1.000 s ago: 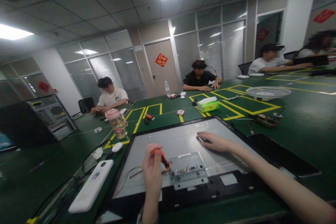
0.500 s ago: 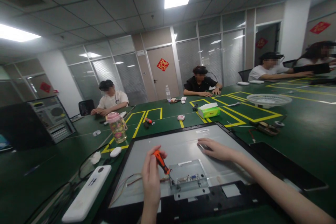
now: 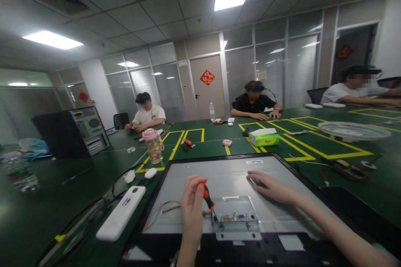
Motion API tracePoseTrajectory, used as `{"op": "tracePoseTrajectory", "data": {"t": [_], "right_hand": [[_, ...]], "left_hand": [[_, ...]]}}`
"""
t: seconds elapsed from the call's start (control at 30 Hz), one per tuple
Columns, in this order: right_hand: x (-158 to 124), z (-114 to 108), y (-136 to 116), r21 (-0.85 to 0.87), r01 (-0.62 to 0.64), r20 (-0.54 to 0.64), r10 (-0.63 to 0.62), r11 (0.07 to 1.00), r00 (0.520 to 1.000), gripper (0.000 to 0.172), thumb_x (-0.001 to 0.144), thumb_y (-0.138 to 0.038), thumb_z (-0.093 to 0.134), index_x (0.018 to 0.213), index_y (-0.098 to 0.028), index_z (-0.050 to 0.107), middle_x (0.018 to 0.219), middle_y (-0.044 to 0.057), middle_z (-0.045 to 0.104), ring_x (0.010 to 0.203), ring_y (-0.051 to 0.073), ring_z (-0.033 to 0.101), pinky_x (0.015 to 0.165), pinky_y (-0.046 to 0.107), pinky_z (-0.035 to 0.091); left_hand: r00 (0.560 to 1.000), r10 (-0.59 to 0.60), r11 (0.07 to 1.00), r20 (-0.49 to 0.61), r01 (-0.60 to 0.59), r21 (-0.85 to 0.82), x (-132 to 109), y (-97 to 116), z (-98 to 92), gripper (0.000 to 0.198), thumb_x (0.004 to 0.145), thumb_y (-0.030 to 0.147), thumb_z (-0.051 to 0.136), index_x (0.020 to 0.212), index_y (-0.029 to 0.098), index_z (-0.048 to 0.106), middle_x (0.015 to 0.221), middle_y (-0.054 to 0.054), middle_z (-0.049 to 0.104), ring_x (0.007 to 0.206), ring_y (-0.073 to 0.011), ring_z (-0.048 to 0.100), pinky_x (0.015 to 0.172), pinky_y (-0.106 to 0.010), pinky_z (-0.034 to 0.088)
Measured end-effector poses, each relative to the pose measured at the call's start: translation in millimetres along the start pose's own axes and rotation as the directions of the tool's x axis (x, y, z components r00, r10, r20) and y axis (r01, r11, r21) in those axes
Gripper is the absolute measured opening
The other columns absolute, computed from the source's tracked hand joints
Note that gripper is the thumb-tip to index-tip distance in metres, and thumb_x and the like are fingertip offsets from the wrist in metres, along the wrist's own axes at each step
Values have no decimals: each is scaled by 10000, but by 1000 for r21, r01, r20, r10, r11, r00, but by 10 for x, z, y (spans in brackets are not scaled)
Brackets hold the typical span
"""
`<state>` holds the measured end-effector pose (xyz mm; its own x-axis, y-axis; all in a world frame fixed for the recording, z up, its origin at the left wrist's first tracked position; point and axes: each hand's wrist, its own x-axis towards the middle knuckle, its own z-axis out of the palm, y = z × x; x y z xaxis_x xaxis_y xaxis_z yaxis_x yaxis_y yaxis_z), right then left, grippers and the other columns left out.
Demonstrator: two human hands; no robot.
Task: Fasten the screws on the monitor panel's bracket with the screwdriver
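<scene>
My left hand (image 3: 192, 203) is closed round the orange handle of a screwdriver (image 3: 207, 196). The screwdriver's tip points down at the left end of a metal bracket (image 3: 239, 212) that carries several connector ports. This bracket sits on the grey back of a flat display panel (image 3: 178, 175) with a black frame. Fingers stretched out, my right hand (image 3: 269, 185) rests on the panel's back, right of the bracket and farther off, holding nothing visible. Thin coloured wires (image 3: 166, 208) lie left of my left hand.
Left of the panel lie a white power bank (image 3: 122, 212) and black cables (image 3: 90, 208). Beyond stand a pink-lidded bottle (image 3: 153, 146), a green tissue box (image 3: 263, 137) and a computer case (image 3: 72, 131). A black slab (image 3: 360, 204) lies on the right. Several people sit across the table.
The camera view has turned left, so everything appears shifted right. My left hand keeps the screwdriver at the bracket's left end, and my right hand stays flat on the panel.
</scene>
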<state>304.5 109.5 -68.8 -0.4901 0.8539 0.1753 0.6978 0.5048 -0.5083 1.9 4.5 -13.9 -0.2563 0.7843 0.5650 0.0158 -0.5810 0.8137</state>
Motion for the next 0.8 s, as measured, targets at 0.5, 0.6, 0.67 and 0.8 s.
{"op": "tracePoseTrajectory", "data": {"t": [0.5,0.6,0.67,0.8], "right_hand": [[3,-11,45,-45,-7,29,8,999,1000,586,911,-499,440,1350,-136,581,1505,186,465,1377,336,443,1160,504,316],[2,-12,44,-44,4,20,-3,999,1000,572,907,-480,450,1347,-137,582,1498,182,477,1370,336,451,1155,503,325],[-1,-23,29,-48,2,27,-1,999,1000,571,907,-472,458,1351,-134,580,1496,184,479,1369,336,453,1154,501,328],[-11,-51,-25,-60,-16,42,19,998,999,556,916,-451,447,1357,-137,573,1504,183,468,1375,328,446,1156,506,323]], "left_hand": [[997,1,1000,-80,-3,-16,-46,129,103,357,879,508,610,882,178,747,840,-51,600,754,-164,574,698,-250,483],[998,-9,999,-55,6,-46,-42,91,86,367,889,502,594,898,167,744,870,-72,637,817,-185,598,755,-270,496],[999,9,999,-45,-11,-43,-44,62,74,336,856,489,645,851,167,740,897,-67,611,786,-172,588,713,-261,503],[999,10,999,38,-9,-39,-31,12,34,345,872,494,627,890,165,730,894,-62,600,706,-148,585,675,-267,524]]}}
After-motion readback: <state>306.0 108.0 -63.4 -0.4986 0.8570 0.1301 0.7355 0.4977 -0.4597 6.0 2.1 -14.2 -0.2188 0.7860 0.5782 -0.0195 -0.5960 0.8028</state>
